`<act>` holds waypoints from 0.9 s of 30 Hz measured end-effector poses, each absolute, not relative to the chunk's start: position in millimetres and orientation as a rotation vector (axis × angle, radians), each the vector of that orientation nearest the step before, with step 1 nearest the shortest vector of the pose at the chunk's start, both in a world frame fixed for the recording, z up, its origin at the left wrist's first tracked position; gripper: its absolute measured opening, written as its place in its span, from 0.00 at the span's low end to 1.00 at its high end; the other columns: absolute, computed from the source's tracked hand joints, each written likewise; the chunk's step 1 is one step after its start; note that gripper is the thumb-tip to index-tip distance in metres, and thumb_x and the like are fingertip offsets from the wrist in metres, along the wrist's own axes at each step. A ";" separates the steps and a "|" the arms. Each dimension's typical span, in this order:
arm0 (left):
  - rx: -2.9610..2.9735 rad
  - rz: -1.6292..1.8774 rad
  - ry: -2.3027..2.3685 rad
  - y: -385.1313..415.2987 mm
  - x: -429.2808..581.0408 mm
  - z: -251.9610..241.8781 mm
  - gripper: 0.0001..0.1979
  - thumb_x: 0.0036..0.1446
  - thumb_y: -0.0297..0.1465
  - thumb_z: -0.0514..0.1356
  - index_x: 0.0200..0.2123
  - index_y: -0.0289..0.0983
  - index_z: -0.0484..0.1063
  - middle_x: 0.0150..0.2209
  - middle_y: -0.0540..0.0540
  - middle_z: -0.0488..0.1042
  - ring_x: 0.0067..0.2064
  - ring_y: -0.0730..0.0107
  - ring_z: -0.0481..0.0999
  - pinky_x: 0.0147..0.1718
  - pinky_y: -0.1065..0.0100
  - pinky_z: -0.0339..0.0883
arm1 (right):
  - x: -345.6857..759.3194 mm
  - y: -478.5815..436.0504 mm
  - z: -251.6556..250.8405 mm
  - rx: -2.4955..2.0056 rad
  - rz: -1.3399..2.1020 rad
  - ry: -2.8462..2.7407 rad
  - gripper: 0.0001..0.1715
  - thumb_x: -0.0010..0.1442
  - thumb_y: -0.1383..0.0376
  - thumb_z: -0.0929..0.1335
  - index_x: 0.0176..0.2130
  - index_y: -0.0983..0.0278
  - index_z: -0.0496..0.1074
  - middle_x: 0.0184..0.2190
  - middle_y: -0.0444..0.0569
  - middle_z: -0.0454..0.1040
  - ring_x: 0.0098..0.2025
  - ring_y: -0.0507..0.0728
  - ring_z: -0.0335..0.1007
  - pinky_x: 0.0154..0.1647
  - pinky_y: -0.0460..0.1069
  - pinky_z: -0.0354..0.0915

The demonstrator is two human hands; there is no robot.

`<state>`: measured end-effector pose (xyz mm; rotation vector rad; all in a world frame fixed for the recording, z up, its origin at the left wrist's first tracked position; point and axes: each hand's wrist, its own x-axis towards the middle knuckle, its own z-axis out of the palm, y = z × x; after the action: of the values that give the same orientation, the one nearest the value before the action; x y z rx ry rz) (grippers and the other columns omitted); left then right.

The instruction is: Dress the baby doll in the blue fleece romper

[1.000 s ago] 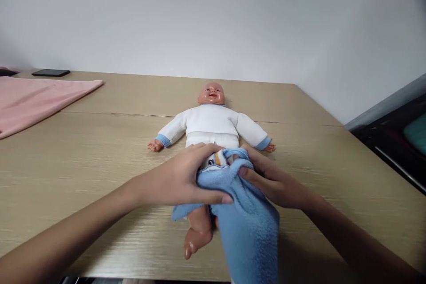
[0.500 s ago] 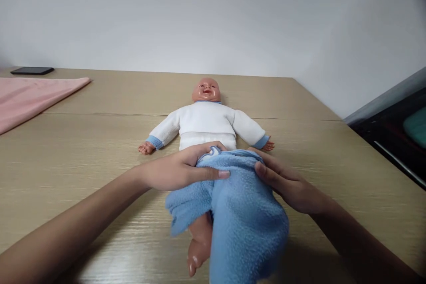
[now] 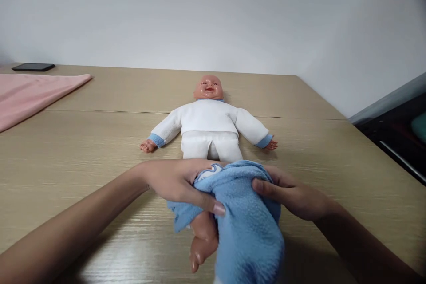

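A doll (image 3: 209, 117) lies on its back, head away from me, in a white top with blue cuffs. Blue fleecy trousers (image 3: 248, 226) are bunched around its legs, below the white cloth body. One bare foot sticks out of the left trouser leg; the other foot is hidden in the cloth. My left hand (image 3: 183, 182) grips the waistband's left side, thumb on the outside and fingers hidden inside or behind. On the right side of the waistband, my right hand (image 3: 289, 191) pinches the cloth with its thumb in front.
The wooden table (image 3: 116, 133) reaches back to a pale wall. A pink cloth (image 3: 29, 95) lies at the left, with a black phone (image 3: 33, 67) behind it. A dark object (image 3: 396, 128) stands beyond the right edge.
Both hands have drawn the waistband toward me, down the doll's legs. More of the white cloth legs and the gap between them now shows.
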<state>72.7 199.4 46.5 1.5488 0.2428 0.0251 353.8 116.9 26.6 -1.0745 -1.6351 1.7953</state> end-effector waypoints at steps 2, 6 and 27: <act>1.576 0.071 0.257 200.3 70.9 47.2 0.16 0.72 0.34 0.66 0.61 0.44 0.77 0.59 0.46 0.82 0.65 0.56 0.79 0.65 0.62 0.73 | 353.8 115.7 27.2 -1.039 1.941 -1.660 0.32 0.67 0.38 0.75 0.52 0.62 0.83 0.41 0.49 0.79 0.44 0.59 0.74 0.46 0.51 0.75; 1.641 0.060 0.356 199.1 68.1 48.3 0.18 0.72 0.37 0.65 0.62 0.41 0.75 0.56 0.44 0.81 0.58 0.56 0.80 0.58 0.63 0.75 | 352.7 111.1 29.2 -0.962 2.122 -1.602 0.33 0.55 0.40 0.82 0.41 0.64 0.83 0.33 0.46 0.76 0.37 0.56 0.73 0.38 0.48 0.73; 1.440 0.189 0.537 185.3 76.4 51.7 0.11 0.53 0.35 0.71 0.38 0.39 0.77 0.34 0.52 0.76 0.39 0.65 0.74 0.40 0.67 0.74 | 322.9 89.9 23.1 -1.138 1.483 -1.441 0.30 0.61 0.51 0.81 0.57 0.57 0.77 0.44 0.53 0.84 0.42 0.65 0.81 0.43 0.56 0.78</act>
<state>76.4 185.3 51.7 1.4403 0.5368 0.1892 322.9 89.9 23.1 -1.1379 -1.4414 1.4835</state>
